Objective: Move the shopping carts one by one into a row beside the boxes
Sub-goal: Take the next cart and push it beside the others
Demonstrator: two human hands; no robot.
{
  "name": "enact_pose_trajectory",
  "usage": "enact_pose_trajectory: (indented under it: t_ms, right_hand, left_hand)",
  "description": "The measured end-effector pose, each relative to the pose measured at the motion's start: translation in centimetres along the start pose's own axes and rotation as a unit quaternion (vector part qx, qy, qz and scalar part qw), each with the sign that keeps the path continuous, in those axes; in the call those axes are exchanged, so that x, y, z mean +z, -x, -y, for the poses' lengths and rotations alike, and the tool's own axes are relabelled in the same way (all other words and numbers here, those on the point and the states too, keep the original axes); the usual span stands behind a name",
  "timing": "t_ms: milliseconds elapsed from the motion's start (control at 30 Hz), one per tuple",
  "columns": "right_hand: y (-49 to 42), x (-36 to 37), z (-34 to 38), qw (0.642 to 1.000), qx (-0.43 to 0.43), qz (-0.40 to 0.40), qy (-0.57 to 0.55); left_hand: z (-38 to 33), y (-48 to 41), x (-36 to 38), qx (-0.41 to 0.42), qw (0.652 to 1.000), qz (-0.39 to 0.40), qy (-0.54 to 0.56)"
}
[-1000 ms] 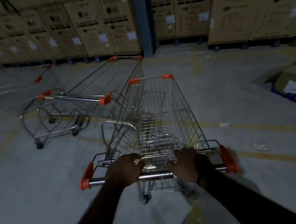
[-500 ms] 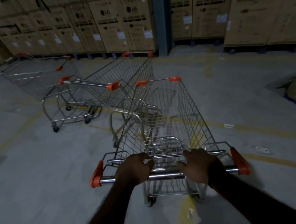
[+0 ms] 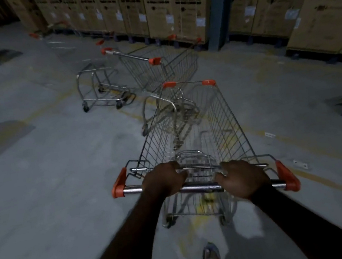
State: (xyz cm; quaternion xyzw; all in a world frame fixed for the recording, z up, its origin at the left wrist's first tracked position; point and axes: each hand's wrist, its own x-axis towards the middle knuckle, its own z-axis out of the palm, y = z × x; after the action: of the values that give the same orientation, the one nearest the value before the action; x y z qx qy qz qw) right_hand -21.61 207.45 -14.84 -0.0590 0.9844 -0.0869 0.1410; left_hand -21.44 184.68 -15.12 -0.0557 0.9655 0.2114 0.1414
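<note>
Gripping the handle bar [image 3: 199, 187] of the nearest shopping cart [image 3: 227, 120] at lower centre, we have our left hand [image 3: 162, 182] and right hand [image 3: 243, 177] both curled round it. A second cart [image 3: 156, 71] and a third cart [image 3: 96, 89] stand at upper centre, near the stacked boxes [image 3: 175, 5] along the top.

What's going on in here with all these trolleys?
A person is pushing a shopping cart across a warehouse floor, with the left hand and right hand both gripping its handle. Two more carts, a nearer one and a farther one, stand ahead by the stacked cardboard boxes. The pushed cart points toward them and is not yet in line.
</note>
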Motion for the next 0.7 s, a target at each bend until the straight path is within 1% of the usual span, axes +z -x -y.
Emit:
enact_pose_trajectory:
  t_ms: [200,333,400,500,700]
  right_hand:
    - [3.2,0.1,-0.3,0.997,-0.073,0.016,0.029]
    - [4.3,0.2,0.0,0.992,-0.119,0.029,0.039]
    - [4.8,0.3,0.1,0.988,-0.147,0.031,0.031]
    - [5.3,0.6,0.2,0.979,-0.198,0.041,0.032]
    - [6.0,0.6,1.8,0.958,-0.272,0.061,0.068]
  left_hand:
    - [0.2,6.3,1.7,-0.072,0.996,-0.006,0.041]
    - [0.6,9.5,3.0,-0.125,0.989,-0.035,0.065]
    - [0.5,11.1,3.6,-0.153,0.985,-0.052,0.060]
    - [0.4,13.4,4.6,-0.193,0.976,-0.074,0.064]
    - [0.6,17.6,5.5,-0.250,0.958,-0.111,0.083]
